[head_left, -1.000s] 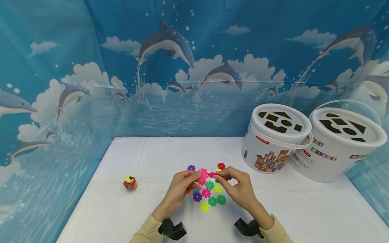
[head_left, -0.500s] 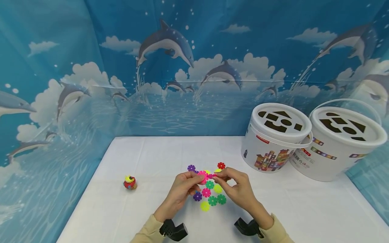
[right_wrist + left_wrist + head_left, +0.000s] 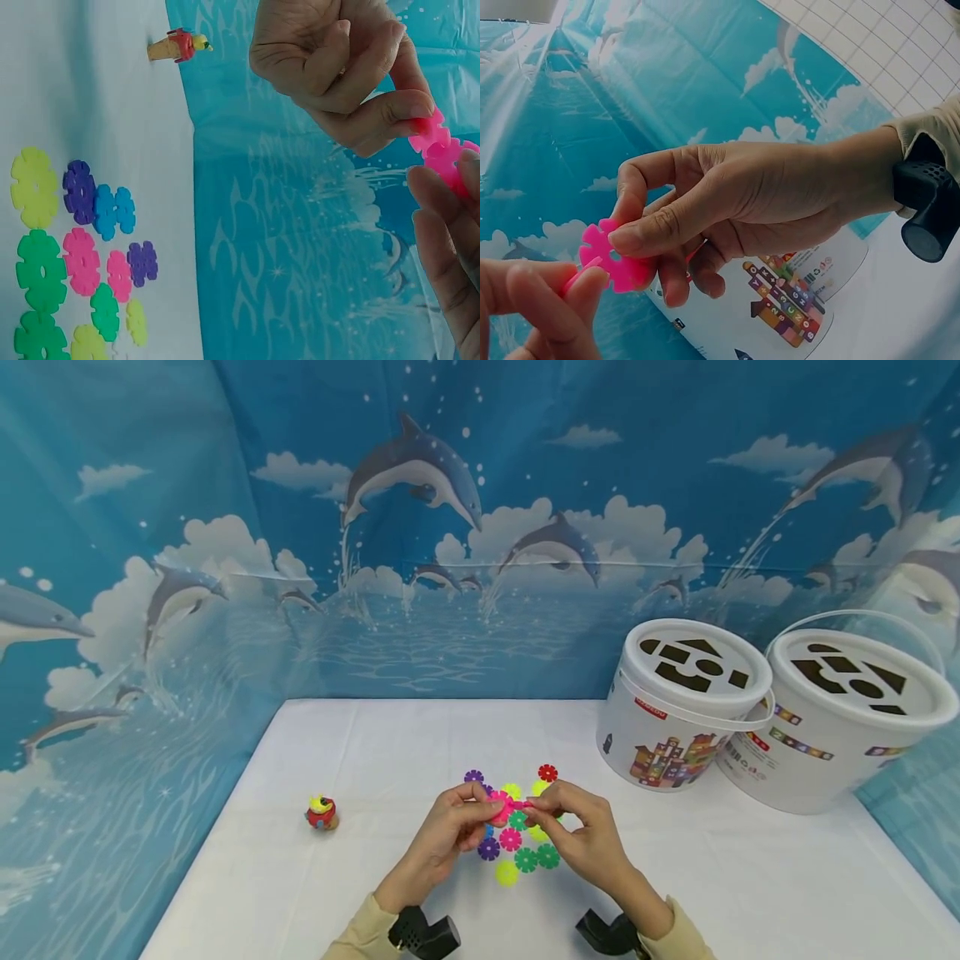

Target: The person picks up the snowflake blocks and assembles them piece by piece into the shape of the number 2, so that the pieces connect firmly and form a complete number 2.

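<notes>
In the head view my left hand point(image 3: 442, 828) pinches a pink snowflake disc point(image 3: 498, 808) between thumb and fingers. My right hand point(image 3: 587, 837) pinches a second pink snowflake disc, seen nearly edge-on. The left wrist view shows this second disc point(image 3: 581, 276) turned across the face of the first disc point(image 3: 598, 244), slot edges meeting. In the right wrist view the two discs touch at their rims; whether they interlock I cannot tell. Below the hands, loose snowflake discs lie on the table: green point(image 3: 527, 859), yellow point(image 3: 507, 872), purple point(image 3: 488, 848), pink point(image 3: 510, 839) and red point(image 3: 547, 772).
A small red and yellow parrot toy point(image 3: 322, 812) stands at the left of the white-covered table point(image 3: 390, 735). Two white lidded buckets point(image 3: 678, 727) with shape holes stand at the back right, their handles raised or slanting. A dolphin-print curtain point(image 3: 450, 635) hangs behind.
Both hands and the two pink discs have come slightly lower and nearer to me. The discs sit closer together. The loose discs and the buckets have stayed in place.
</notes>
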Motion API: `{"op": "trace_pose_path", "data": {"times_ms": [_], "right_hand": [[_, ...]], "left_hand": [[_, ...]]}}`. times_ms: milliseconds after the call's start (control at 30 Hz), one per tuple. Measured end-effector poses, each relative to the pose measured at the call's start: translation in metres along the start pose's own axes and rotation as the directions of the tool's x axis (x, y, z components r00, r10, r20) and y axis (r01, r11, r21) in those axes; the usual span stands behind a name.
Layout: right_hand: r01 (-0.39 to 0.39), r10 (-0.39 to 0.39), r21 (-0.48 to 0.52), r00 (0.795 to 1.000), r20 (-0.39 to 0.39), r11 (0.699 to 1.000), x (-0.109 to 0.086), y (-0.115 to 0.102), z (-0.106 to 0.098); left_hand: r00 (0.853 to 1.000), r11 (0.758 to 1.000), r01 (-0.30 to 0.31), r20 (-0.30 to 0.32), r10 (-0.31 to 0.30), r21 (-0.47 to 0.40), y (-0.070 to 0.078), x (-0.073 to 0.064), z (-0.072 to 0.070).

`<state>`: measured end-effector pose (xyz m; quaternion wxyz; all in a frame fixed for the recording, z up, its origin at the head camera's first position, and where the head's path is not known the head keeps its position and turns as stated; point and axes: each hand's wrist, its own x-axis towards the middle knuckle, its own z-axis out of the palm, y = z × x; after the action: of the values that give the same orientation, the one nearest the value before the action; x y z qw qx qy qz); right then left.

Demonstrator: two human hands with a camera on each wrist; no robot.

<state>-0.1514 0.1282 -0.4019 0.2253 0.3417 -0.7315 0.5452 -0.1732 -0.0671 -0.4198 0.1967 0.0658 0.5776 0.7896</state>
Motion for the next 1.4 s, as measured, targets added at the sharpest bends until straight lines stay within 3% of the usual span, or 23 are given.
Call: {"op": "trace_pose_path", "data": {"times_ms": [167, 633, 1133, 1400], "right_hand": [[0.004, -0.004, 0.007, 1.0, 0.011, 1.0, 0.003, -0.008, 0.001], [0.038, -0.038, 0.013, 0.999, 0.03, 0.999, 0.0, -0.003, 0.002], [-0.018, 0.026, -0.124, 0.998, 0.064, 0.992, 0.005, 0.002, -0.006], [-0.046, 0.058, -0.176, 0.996, 0.067, 0.983, -0.01, 0.048, -0.018]], "left_hand": [[1.0, 1.0, 0.017, 0.006, -0.017, -0.015, 0.001, -0.001, 0.0], [0.999, 0.998, 0.049, 0.012, -0.049, -0.037, -0.003, 0.002, 0.001], [1.0, 0.992, 0.005, -0.012, -0.004, 0.128, -0.003, 0.005, -0.003], [0.998, 0.991, 0.017, -0.07, -0.008, 0.13, -0.007, 0.009, -0.008]]}}
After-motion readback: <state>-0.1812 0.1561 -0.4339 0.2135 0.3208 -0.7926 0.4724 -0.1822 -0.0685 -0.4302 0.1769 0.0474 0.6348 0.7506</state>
